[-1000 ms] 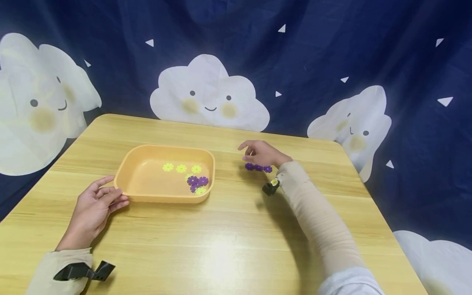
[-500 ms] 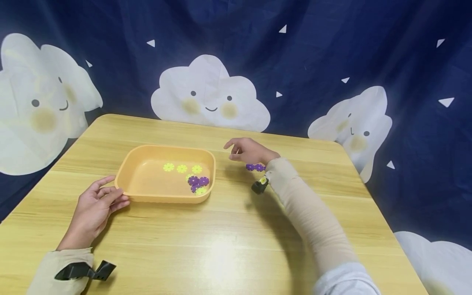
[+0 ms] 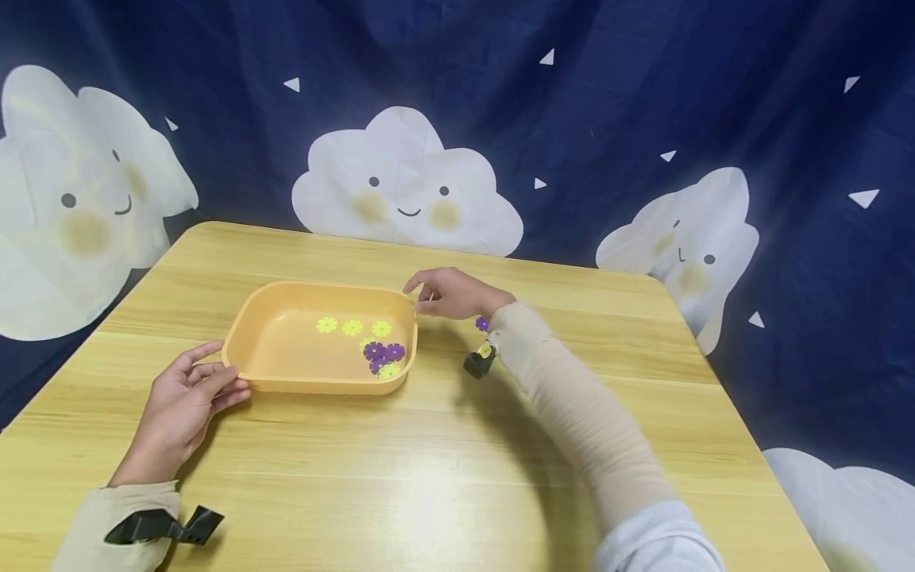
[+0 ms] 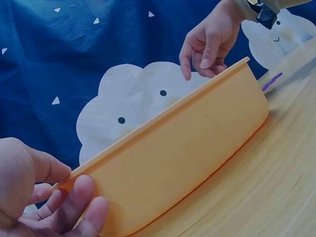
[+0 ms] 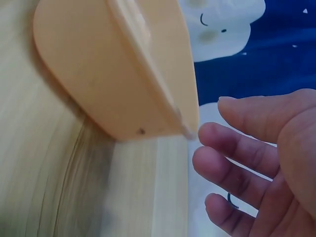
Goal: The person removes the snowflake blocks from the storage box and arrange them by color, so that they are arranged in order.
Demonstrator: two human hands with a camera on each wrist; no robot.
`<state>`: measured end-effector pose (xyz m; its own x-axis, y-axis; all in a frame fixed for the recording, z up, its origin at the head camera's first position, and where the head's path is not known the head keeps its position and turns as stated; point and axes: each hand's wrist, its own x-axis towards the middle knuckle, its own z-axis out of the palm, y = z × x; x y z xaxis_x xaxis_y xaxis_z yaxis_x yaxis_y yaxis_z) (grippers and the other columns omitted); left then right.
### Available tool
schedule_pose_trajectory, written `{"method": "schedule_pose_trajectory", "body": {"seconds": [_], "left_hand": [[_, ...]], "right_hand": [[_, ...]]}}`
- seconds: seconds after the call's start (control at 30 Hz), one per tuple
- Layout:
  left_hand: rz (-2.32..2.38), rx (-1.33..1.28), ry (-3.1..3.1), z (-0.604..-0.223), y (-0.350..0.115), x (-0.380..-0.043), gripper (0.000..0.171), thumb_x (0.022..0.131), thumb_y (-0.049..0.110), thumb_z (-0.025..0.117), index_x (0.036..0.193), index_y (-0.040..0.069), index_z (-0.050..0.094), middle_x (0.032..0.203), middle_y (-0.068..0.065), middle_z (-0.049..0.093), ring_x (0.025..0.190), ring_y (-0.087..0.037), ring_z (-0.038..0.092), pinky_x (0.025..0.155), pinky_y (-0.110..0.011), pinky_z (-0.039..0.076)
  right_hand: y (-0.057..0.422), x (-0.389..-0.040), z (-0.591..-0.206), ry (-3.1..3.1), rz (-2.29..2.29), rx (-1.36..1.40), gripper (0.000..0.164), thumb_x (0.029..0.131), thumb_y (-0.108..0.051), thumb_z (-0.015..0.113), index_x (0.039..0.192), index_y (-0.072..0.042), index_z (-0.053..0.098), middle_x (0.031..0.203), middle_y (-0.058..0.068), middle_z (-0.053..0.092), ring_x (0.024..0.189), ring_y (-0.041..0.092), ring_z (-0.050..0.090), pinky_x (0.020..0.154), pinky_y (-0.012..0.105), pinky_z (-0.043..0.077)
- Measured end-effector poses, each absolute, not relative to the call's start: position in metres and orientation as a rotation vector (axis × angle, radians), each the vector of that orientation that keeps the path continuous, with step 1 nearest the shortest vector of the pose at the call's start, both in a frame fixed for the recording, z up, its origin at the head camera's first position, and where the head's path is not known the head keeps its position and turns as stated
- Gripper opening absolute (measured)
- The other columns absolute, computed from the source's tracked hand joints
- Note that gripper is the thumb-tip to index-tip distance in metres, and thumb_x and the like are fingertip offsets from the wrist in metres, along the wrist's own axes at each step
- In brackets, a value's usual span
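A shallow orange plastic tray [image 3: 286, 385] rests on the wooden table, with yellow flower-shaped pieces [image 3: 352, 327] and purple flower-shaped pieces [image 3: 395, 351] inside. My left hand [image 3: 179, 401] pinches its left front corner, thumb on the rim and fingers beneath, as the left wrist view shows. My right hand [image 3: 457, 294] hovers at the tray's far right corner. Its loosely bent fingers [image 5: 237, 180] and thumb stand apart, with nothing between them in the right wrist view. A purple flower piece [image 3: 482, 323] peeks out beside the right wrist; the forearm hides others.
The wooden table [image 3: 357, 485] carries everything here. Behind its far edge hangs a dark blue curtain [image 3: 572, 119] printed with white clouds. A black strap [image 3: 164, 526] is tied around the left sleeve, and a small black device [image 3: 479, 363] hangs at the right wrist.
My right hand has moved left, from above the row of purple flower pieces to the tray's right rim. Its forearm now covers most of that row. The left hand and tray stay put.
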<state>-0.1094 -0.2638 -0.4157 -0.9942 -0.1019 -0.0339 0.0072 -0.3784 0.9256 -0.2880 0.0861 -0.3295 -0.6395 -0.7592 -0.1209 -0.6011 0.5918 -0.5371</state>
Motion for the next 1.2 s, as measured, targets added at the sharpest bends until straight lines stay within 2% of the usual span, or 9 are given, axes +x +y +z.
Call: {"method": "schedule_pose_trajectory", "body": {"seconds": [0.1, 0.23, 0.43, 0.6, 0.73, 0.83, 1.03, 1.2], "left_hand": [[-2.545, 0.137, -1.723, -0.415, -0.264, -0.109, 0.041, 0.093, -0.002, 0.063, 0.125, 0.014, 0.044, 0.088, -0.005, 0.060, 0.071, -0.019, 0.070, 0.068, -0.029, 0.061], [-2.542, 0.141, -1.722, -0.415, -0.263, -0.109, 0.041, 0.092, -0.003, 0.063, 0.125, 0.014, 0.044, 0.087, -0.005, 0.060, 0.071, -0.019, 0.070, 0.067, -0.029, 0.061], [-2.522, 0.146, -1.745, -0.415, -0.263, -0.109, 0.042, 0.092, -0.003, 0.063, 0.126, 0.014, 0.044, 0.087, -0.005, 0.059, 0.070, -0.019, 0.069, 0.067, -0.029, 0.061], [-2.528, 0.141, -1.736, -0.415, -0.263, -0.109, 0.042, 0.092, -0.003, 0.063, 0.126, 0.013, 0.044, 0.087, -0.005, 0.060, 0.070, -0.019, 0.069, 0.067, -0.029, 0.061], [-2.530, 0.142, -1.724, -0.415, -0.263, -0.109, 0.041, 0.092, -0.003, 0.063, 0.125, 0.013, 0.045, 0.086, -0.005, 0.060, 0.070, -0.019, 0.069, 0.067, -0.029, 0.061], [-2.530, 0.144, -1.723, -0.415, -0.263, -0.109, 0.041, 0.092, -0.003, 0.063, 0.125, 0.013, 0.045, 0.086, -0.005, 0.060, 0.070, -0.019, 0.069, 0.067, -0.029, 0.061], [-2.535, 0.130, -1.716, -0.416, -0.263, -0.109, 0.042, 0.092, -0.005, 0.062, 0.125, 0.013, 0.044, 0.087, -0.005, 0.059, 0.071, -0.019, 0.069, 0.067, -0.029, 0.061], [-2.529, 0.140, -1.726, -0.415, -0.264, -0.110, 0.041, 0.092, -0.004, 0.063, 0.125, 0.013, 0.045, 0.087, -0.005, 0.059, 0.070, -0.019, 0.069, 0.067, -0.029, 0.061]], "right_hand": [[0.078, -0.288, -0.330, 2.420, -0.701, -1.121, 0.029, 0.098, -0.008, 0.058, 0.126, -0.003, 0.059, 0.095, 0.010, 0.070, 0.086, 0.020, 0.066, 0.082, 0.024, 0.053], [0.066, -0.286, -0.330, 2.348, -0.747, -1.100, 0.028, 0.100, -0.006, 0.052, 0.127, 0.000, 0.057, 0.100, 0.018, 0.069, 0.081, 0.027, 0.066, 0.078, 0.025, 0.053], [0.049, -0.282, -0.330, 2.277, -0.745, -1.068, 0.029, 0.103, -0.008, 0.048, 0.131, -0.001, 0.054, 0.110, 0.018, 0.065, 0.089, 0.034, 0.066, 0.073, 0.026, 0.055], [0.035, -0.280, -0.330, 2.222, -0.704, -1.041, 0.032, 0.104, -0.008, 0.045, 0.134, -0.002, 0.051, 0.116, 0.017, 0.063, 0.094, 0.030, 0.066, 0.079, 0.030, 0.055], [0.024, -0.279, -0.331, 2.152, -0.658, -1.001, 0.035, 0.104, -0.008, 0.042, 0.139, -0.003, 0.045, 0.125, 0.018, 0.058, 0.099, 0.026, 0.066, 0.090, 0.028, 0.053], [0.016, -0.278, -0.332, 2.093, -0.627, -0.926, 0.039, 0.105, -0.011, 0.043, 0.143, -0.007, 0.040, 0.133, 0.017, 0.053, 0.104, 0.025, 0.064, 0.093, 0.028, 0.051], [-0.001, -0.276, -0.333, 2.028, -0.554, -0.797, 0.043, 0.105, -0.016, 0.044, 0.147, -0.014, 0.035, 0.144, 0.013, 0.043, 0.108, 0.024, 0.062, 0.086, 0.031, 0.055], [-0.016, -0.272, -0.337, 2.026, -0.509, -0.746, 0.042, 0.105, -0.021, 0.044, 0.147, -0.019, 0.038, 0.137, 0.009, 0.051, 0.104, 0.023, 0.063, 0.081, 0.028, 0.056]]}}
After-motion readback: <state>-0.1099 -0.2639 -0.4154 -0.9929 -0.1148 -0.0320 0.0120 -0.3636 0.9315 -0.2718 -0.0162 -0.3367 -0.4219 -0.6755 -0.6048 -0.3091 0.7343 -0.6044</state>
